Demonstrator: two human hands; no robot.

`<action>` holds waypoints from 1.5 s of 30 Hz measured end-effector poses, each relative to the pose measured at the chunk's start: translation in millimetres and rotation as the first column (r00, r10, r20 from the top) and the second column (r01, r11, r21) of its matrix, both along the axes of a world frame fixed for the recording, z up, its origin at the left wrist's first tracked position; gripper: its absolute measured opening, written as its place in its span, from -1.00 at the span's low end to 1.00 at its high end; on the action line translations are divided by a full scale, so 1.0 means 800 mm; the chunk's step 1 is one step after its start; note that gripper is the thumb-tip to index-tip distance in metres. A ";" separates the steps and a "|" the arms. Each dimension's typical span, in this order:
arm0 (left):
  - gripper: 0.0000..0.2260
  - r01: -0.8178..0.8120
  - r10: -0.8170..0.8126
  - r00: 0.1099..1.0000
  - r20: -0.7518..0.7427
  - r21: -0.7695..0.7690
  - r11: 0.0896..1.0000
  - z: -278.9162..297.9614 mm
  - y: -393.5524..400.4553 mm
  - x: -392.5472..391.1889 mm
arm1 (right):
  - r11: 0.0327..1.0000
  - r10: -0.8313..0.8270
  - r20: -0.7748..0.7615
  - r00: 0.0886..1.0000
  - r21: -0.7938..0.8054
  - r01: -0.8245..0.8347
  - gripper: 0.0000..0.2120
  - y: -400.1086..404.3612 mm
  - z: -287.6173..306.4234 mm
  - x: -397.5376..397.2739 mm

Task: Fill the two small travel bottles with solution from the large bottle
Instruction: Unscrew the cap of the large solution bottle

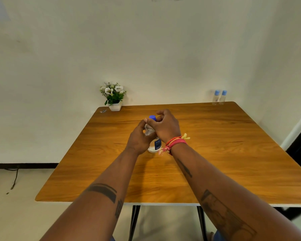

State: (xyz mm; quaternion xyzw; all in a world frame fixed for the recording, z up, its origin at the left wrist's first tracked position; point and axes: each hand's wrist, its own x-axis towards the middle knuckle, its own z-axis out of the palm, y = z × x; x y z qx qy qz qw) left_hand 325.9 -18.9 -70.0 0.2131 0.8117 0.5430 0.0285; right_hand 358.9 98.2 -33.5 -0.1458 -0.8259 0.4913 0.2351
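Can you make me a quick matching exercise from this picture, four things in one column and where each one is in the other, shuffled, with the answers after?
Things:
1. large bottle
2. two small travel bottles
3. flower pot
4. thread bracelets

Places:
A. far left corner of the table
B. on the right wrist
C. far right corner of the table
D. middle of the table, held by both hands

Pairs: 1-D, 2-C, 3-A, 4-B

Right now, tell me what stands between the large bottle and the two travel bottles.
Nothing visible does: bare table lies between the large bottle, held by both hands, and the two travel bottles at the far right corner.
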 end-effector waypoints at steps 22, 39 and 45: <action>-0.50 -0.020 0.019 0.998 -0.059 -0.026 0.999 -0.008 0.000 -0.003 | 0.995 -0.019 0.000 1.000 0.102 0.019 -0.72 -0.003 -0.008 -0.012; -0.44 -0.004 0.004 1.000 0.016 0.032 0.999 -0.007 -0.001 0.001 | 0.912 -0.019 -0.145 0.989 -0.408 -0.043 -0.79 0.013 -0.004 -0.004; -0.38 -0.007 0.007 1.000 -0.009 0.037 0.999 -0.009 0.000 0.001 | 0.617 0.000 -0.243 0.970 -0.764 -0.191 -0.80 0.026 -0.015 0.004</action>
